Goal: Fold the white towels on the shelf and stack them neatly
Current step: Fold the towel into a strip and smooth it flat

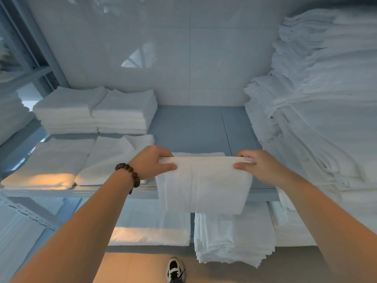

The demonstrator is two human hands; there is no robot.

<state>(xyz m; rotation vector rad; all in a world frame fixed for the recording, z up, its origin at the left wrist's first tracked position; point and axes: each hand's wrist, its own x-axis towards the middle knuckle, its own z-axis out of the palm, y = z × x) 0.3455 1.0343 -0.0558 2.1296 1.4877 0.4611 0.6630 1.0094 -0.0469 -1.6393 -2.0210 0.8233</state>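
towel (204, 184): white, folded into several layers, held up by its top edge at the front lip of the shelf (193, 127). its lower part hangs down past the shelf edge. a strip of white cloth shows on the shelf board just behind the held edge; cannot tell whether it is part of the same towel.

left hand (152, 162): fingers (165, 153) curled over the top-left corner, thumb on the near side, pinching the layers together. right hand (259, 166): same pinch on the top-right corner. the top edge runs straight and roughly level between the two hands.

bead bracelet (130, 174) on the left wrist.

left of the left fingers: two flat towels (51, 160) lie side by side near the shelf front. the nearer one reaches in beside the left hand. beyond them, toward the wall (183, 58), two folded stacks (93, 111) sit side by side, touching.

between and beyond the fingers: bare grey shelf board with a seam line.

right of the right fingers: a tall pile (316, 119) of white towels with ragged edges, rising to the top of the view.

below the fingers: a lower shelf carries a thick stack of folded cloth (232, 237), directly under the hanging towel, with a flatter white piece to its left. lower still, tan floor (142, 266) and a black-and-white shoe (175, 269).
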